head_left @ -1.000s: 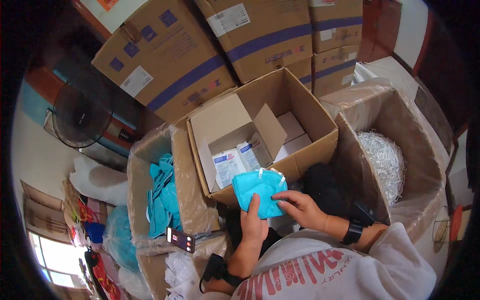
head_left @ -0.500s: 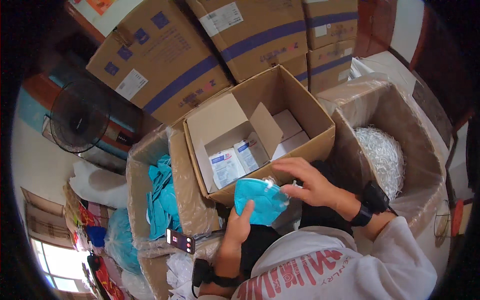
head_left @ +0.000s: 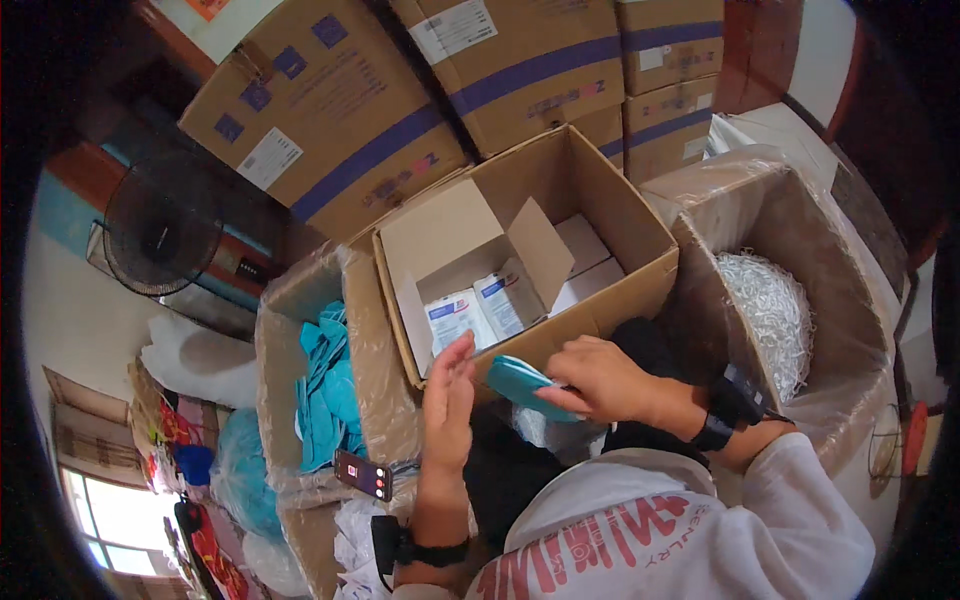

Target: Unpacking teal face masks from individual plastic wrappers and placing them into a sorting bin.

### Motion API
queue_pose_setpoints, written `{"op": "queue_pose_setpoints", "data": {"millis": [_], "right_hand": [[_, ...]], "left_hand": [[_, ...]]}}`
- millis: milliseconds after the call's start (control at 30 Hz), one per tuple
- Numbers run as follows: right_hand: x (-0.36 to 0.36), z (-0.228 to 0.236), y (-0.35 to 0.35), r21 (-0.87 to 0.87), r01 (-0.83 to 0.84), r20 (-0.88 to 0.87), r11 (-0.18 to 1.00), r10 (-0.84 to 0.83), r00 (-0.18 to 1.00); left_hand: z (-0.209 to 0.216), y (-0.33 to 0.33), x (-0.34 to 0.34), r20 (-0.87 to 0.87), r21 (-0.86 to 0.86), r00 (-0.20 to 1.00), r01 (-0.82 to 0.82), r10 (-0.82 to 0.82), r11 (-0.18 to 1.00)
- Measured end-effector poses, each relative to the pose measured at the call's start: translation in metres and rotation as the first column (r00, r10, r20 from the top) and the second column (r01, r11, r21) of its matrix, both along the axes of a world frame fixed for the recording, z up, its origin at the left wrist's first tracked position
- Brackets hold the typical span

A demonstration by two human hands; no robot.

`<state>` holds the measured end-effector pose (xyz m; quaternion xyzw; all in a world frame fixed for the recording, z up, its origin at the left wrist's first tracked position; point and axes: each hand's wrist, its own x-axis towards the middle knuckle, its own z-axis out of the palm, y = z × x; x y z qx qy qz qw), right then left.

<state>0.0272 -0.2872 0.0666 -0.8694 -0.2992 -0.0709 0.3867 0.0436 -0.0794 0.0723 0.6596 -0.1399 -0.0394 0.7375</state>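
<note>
My right hand (head_left: 612,382) pinches a teal folded face mask (head_left: 522,382), tilted over my lap; whether it is one mask or several pressed together I cannot tell. Below it a clear plastic bag (head_left: 560,430) lies on my lap, partly hidden by the hand. My left hand (head_left: 450,405) holds nothing, its fingers stretched upward, just left of the mask and near the front edge of the open carton (head_left: 600,312). Inside that carton, a smaller box (head_left: 437,236) contains white-and-blue packets (head_left: 500,305).
Left stands a plastic-lined carton (head_left: 385,370) with teal masks (head_left: 330,395); a phone (head_left: 362,474) rests at its near corner. Right, another lined carton (head_left: 850,330) holds white strips (head_left: 765,320). Closed cartons (head_left: 530,75) stack behind, with a black fan (head_left: 162,225) at far left.
My left hand has let go of the mask and moved left and up. The right hand now grips the mask, which is turned edge-on. The view has shifted slightly.
</note>
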Motion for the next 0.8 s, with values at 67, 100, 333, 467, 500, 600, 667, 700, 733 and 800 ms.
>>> {"op": "queue_pose_setpoints", "data": {"millis": [67, 100, 333, 467, 500, 600, 667, 700, 733, 800], "right_hand": [[0.0, -0.004, 0.007, 0.01, 0.0, 0.11, 1.0, -0.001, 0.994], [-0.001, -0.006, 0.01, 0.016, -0.003, 0.165, 1.0, 0.0, 0.986], [-0.011, -0.009, 0.018, 0.096, -0.062, -0.103, 0.993, 0.072, 0.992], [-0.008, -0.011, -0.012, 0.271, -0.23, -0.542, 0.935, 0.345, 0.767], [-0.005, -0.01, -0.021, 0.294, -0.257, -0.588, 0.921, 0.386, 0.71], [0.001, -0.019, -0.042, 0.413, -0.257, -0.653, 0.874, 0.481, 0.585], [0.006, -0.027, -0.049, 0.465, -0.262, -0.667, 0.846, 0.529, 0.524], [0.008, -0.027, -0.051, 0.479, -0.249, -0.681, 0.842, 0.536, 0.499], [0.009, -0.027, -0.053, 0.493, -0.235, -0.694, 0.838, 0.542, 0.474], [0.01, -0.029, -0.052, 0.502, -0.194, -0.712, 0.843, 0.53, 0.461]], "left_hand": [[0.01, -0.017, 0.004, 0.2, 0.161, 0.978, -0.088, 0.055, 0.983], [0.013, -0.023, 0.004, 0.218, 0.279, 0.975, -0.102, 0.04, 0.955], [0.002, -0.033, 0.002, 0.017, 0.501, 0.996, -0.082, 0.085, 0.861], [0.006, -0.011, 0.01, 0.081, 0.532, 0.985, -0.171, 0.152, 0.829], [0.008, -0.003, 0.015, 0.108, 0.524, 0.977, -0.213, 0.184, 0.825], [0.008, 0.016, 0.024, 0.17, 0.477, 0.969, -0.24, 0.179, 0.845], [0.008, 0.03, 0.028, 0.159, 0.5, 0.98, -0.186, 0.121, 0.846], [0.006, 0.035, 0.029, 0.15, 0.511, 0.985, -0.155, 0.09, 0.846], [0.003, 0.04, 0.029, 0.089, 0.538, 0.994, -0.106, 0.069, 0.836], [-0.002, 0.049, 0.023, -0.034, 0.582, 0.999, -0.009, 0.035, 0.813]]}}
